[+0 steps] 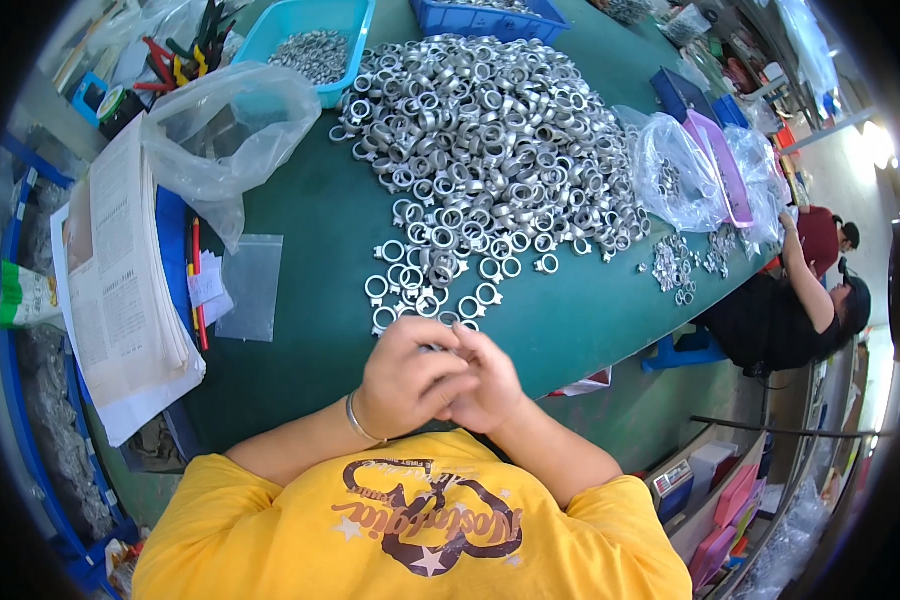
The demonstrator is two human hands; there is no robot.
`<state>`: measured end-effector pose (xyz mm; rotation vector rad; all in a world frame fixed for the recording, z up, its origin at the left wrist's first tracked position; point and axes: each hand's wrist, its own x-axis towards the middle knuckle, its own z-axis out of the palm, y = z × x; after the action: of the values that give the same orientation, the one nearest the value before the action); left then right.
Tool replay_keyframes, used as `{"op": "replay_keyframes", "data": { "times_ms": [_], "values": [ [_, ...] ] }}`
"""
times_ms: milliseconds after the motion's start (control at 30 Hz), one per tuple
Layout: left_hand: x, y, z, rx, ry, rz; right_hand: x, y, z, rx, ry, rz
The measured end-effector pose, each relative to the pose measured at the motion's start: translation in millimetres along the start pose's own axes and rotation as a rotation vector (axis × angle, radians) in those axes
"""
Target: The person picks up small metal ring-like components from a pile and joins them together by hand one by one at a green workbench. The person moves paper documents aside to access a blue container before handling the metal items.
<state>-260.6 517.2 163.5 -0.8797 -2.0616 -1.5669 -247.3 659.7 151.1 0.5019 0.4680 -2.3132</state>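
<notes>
Close to my body, at the near edge of the green table (305, 300), both hands are brought together. My left hand (407, 378), with a metal bangle at the wrist, has its fingers curled in against the other hand. Fingers bent too, my right hand (487, 378) meets it from the right. A small dark-grey bit shows between the fingers, but what they hold is mostly hidden. Just beyond my hands, several loose metal ring clamps (427, 303) lie spread out. Farther off they run into a large heap of the same silvery rings (500, 130).
A turquoise basket (360, 45) and a blue crate (490, 22) of small parts stand at the back. Plastic bags, papers (125, 270) and pens lie left. To the right are a small parts pile (673, 265), a bag, a pink tray (720, 165) and a co-worker (785, 310).
</notes>
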Motion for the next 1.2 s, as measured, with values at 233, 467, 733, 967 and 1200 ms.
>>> {"op": "replay_keyframes", "data": {
  "times_ms": [233,467,733,967,1200],
  "values": [
    [5.1,2.9,-4.7,0.124,0.018,0.083,1.7,-1.8,-17.4,0.216,-0.293,-0.051],
    [-2.6,-5.9,4.7,-0.060,0.147,-0.168,-101.8,-54.8,-67.2,0.338,-0.011,-0.779],
    [-11.4,-10.9,12.9,-0.154,0.138,-0.292,-118.5,-95.6,-218.8,0.405,0.874,-0.926],
    [-12.0,-18.9,13.8,-0.122,0.158,-0.316,-35.7,-94.4,-303.5,-0.091,1.218,-1.074],
    [-14.3,-21.5,13.8,-0.157,0.157,-0.377,-42.8,-75.2,-327.2,-0.540,1.242,-0.668]
  ]
}}
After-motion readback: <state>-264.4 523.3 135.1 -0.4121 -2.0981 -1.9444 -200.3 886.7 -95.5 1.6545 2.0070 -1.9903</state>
